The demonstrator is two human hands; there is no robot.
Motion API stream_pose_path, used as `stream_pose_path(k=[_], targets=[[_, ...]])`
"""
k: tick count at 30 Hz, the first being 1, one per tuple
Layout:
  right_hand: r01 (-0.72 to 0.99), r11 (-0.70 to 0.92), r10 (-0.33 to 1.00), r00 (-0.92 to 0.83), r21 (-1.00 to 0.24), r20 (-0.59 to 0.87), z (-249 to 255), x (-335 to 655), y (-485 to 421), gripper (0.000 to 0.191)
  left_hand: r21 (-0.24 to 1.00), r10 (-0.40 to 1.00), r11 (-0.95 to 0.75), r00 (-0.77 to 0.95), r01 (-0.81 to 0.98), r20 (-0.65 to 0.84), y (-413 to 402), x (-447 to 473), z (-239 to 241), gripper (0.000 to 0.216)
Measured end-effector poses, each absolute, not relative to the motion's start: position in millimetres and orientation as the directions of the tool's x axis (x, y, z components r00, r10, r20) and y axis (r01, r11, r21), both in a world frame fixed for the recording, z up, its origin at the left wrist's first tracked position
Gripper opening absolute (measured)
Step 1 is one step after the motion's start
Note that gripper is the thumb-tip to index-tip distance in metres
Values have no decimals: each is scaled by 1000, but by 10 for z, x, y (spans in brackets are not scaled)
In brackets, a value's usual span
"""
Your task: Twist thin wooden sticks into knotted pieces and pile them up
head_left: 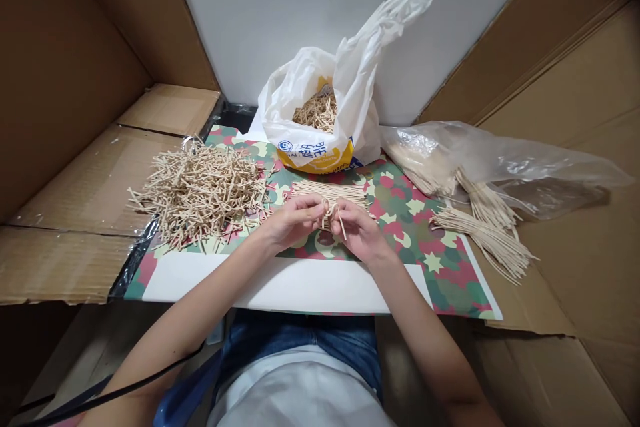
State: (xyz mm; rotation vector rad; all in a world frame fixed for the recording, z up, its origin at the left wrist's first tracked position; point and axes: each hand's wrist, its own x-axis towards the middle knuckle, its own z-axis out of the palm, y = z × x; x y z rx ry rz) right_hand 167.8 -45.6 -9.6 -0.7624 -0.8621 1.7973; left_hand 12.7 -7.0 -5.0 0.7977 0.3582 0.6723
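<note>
My left hand [303, 217] and my right hand [357, 223] meet at the middle of the table. Between their fingertips is a thin beige strand [342, 223], bent near the top, with its ends hanging down. Both hands are closed in a pinch on it. Right behind them lies a row of straight beige strands [327, 191], side by side and partly hidden by my fingers. To the left of my left hand is a large heap of short, bent beige pieces [200, 193].
A white plastic bag [310, 103] with similar short pieces stands at the back. To the right, a clear plastic bag [545, 167] lies near bundles of long strands [487, 240]. Camouflage-patterned paper [405, 213] covers the table, with a white strip [300, 283] along the front. Cardboard walls [565, 100] flank it.
</note>
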Motion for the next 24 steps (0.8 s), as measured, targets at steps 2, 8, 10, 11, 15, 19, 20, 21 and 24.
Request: stream_pose_path(k=[2,8,10,11,15,19,20,21,24], targets=[[-459,-257,942,-316,-850,-114,-111,1651,-464,9,778,642,494,766,-388,-26,-88,151,-64,19],[-299,-102,993,-92,-949,-78,-58,1619,-511,15,881,806,312,589,-355,-48,-64,129,-91,18],[-245,-57,998,-6,-968,-57,-38,1621,-516,15,910,884,222,465,-349,-37,-43,105,-92,17],[-228,-41,999,25,-973,-48,-32,1622,-516,15,920,908,182,418,-347,-22,-34,94,-89,16],[-225,-40,999,22,-974,-46,-23,1620,-522,15,948,911,64,407,-311,72,-25,63,-58,16],[-278,-94,994,-87,-956,-72,-20,1609,-535,13,967,845,99,534,-234,43,-38,60,-49,16],[-288,-101,992,-108,-952,-73,-23,1607,-535,14,959,826,145,564,-242,18,-41,63,-51,16],[-295,-106,990,-124,-950,-71,-30,1605,-532,14,944,803,202,596,-262,-6,-43,68,-53,16],[-317,-114,987,-147,-941,-70,-64,1601,-514,14,858,724,394,686,-330,-68,-50,89,-51,16]])
